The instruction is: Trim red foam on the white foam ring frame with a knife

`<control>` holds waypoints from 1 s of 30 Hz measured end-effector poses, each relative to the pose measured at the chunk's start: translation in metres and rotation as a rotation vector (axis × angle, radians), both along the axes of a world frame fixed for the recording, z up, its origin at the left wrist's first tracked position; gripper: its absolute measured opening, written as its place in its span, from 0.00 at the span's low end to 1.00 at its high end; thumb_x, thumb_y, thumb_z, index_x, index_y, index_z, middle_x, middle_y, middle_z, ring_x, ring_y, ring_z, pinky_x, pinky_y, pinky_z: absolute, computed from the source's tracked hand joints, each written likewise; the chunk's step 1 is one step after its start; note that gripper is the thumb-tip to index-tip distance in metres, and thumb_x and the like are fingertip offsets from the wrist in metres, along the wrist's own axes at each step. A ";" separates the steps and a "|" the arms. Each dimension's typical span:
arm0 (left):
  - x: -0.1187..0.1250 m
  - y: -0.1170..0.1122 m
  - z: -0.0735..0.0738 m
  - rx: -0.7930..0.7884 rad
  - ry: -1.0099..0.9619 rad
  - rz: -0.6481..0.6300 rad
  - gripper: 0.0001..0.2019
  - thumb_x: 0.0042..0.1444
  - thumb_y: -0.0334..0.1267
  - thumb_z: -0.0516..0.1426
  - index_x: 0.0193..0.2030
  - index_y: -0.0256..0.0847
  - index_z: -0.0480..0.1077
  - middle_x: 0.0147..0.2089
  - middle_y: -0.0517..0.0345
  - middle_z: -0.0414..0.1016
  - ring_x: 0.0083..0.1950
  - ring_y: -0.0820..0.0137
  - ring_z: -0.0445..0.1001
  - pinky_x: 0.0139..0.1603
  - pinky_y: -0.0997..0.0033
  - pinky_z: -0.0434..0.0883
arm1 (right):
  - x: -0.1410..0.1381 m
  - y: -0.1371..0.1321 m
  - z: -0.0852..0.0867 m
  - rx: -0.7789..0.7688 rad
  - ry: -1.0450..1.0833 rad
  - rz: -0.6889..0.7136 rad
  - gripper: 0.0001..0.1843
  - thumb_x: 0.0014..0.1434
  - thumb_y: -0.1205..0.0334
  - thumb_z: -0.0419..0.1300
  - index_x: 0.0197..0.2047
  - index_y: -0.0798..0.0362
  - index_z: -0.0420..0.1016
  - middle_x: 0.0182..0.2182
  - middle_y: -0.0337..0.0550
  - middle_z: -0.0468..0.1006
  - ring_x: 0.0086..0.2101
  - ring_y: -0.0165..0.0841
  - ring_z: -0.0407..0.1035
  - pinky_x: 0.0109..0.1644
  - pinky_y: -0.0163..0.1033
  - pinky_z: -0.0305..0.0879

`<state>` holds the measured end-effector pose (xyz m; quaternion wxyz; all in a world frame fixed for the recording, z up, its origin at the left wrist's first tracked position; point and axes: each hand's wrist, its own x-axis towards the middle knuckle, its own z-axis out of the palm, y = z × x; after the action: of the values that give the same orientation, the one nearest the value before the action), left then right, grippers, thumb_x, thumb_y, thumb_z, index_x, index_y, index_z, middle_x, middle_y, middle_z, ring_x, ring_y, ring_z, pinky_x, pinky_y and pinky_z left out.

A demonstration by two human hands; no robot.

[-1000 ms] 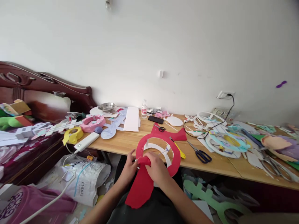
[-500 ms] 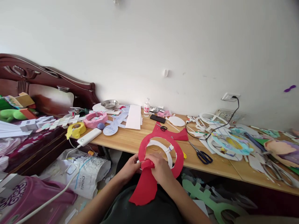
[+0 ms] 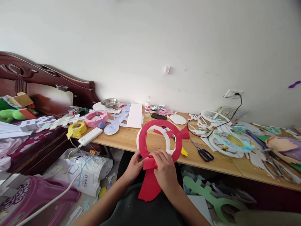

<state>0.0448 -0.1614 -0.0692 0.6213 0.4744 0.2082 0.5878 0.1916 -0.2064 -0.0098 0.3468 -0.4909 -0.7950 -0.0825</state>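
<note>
Ring extends beyond right grip, strip below.

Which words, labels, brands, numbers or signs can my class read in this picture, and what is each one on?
"CHIMEI": printed sideways on the white bag below the table.
Larger dark lettering on the same bag: creased and blurred, not readable.
Red characters on the label of the clear bottle: too small and blurred to read surely.
I can make out no numbers.
</note>
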 end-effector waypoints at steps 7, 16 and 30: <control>-0.017 0.000 0.019 0.085 0.059 0.223 0.21 0.54 0.43 0.65 0.54 0.41 0.71 0.54 0.47 0.78 0.53 0.59 0.77 0.55 0.61 0.73 | 0.012 -0.035 0.022 -0.272 -0.153 0.300 0.43 0.58 0.69 0.61 0.72 0.44 0.50 0.68 0.46 0.58 0.66 0.45 0.53 0.69 0.54 0.54; -0.028 -0.014 0.034 0.212 0.175 0.340 0.20 0.58 0.43 0.62 0.56 0.42 0.69 0.62 0.44 0.72 0.57 0.58 0.75 0.57 0.60 0.72 | 0.021 -0.040 0.016 -0.256 0.380 0.125 0.18 0.66 0.51 0.57 0.56 0.48 0.67 0.58 0.52 0.70 0.59 0.43 0.64 0.63 0.49 0.63; -0.027 -0.013 0.013 0.714 0.563 0.560 0.06 0.60 0.35 0.60 0.43 0.45 0.73 0.54 0.46 0.74 0.55 0.58 0.75 0.54 0.54 0.73 | -0.011 -0.014 0.025 -0.635 0.795 0.294 0.19 0.58 0.50 0.64 0.49 0.52 0.75 0.47 0.47 0.80 0.48 0.42 0.74 0.56 0.47 0.68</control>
<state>0.0174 -0.1746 -0.0557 0.1607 0.7219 0.2725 0.6154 0.1803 -0.2203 0.0149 0.4637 -0.4483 -0.6484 0.4045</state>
